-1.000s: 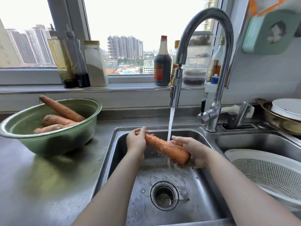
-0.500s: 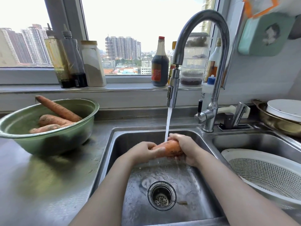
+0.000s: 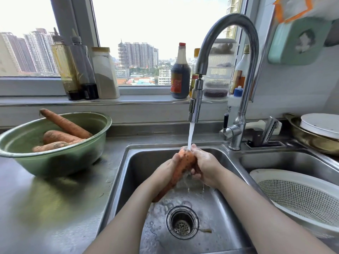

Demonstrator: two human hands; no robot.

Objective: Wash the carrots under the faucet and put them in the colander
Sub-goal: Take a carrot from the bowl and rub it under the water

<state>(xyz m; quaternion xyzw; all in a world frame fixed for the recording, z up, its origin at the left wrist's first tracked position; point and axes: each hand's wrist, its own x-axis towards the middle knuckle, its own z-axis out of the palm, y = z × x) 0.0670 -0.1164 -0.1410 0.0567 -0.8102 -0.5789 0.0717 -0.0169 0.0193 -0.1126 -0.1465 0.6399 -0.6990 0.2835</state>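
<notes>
Since 0.5 s ago: the carrot (image 3: 181, 168) has swung from near-level to a steep diagonal, and more of its length shows. The long axis runs from 1 o'clock to 7 o'clock. The thick end is up at 1, directly under the water stream (image 3: 190, 134) from the faucet (image 3: 244, 52). The tapered tip is down at 7, above the sink (image 3: 139, 162) floor, near the drain (image 3: 182, 222). There are dark soil flecks on the skin.

Left hand (image 3: 165, 174): fingers curled round the carrot's middle from the 9 o'clock side. Right hand (image 3: 205, 167): wet, wrapped round the thick upper part from the 3 o'clock side. Both hands grip the carrot. Water drips below the right hand.

Surface: a stainless steel table (image 3: 45, 208) with a double-basin sink. A green bowl (image 3: 55, 162) sits on the table at 9 o'clock of the sink. It holds three more carrots (image 3: 60, 136), soil-marked; the longest leans on the far rim, axis 10 to 4. A white colander (image 3: 297, 197) sits in the right basin at 4 o'clock.

Room: the windowsill (image 3: 146, 101) at 12 o'clock carries bottles and jars, among them a dark sauce bottle (image 3: 180, 76) with a red cap. High-rise blocks stand beyond the glass.
</notes>
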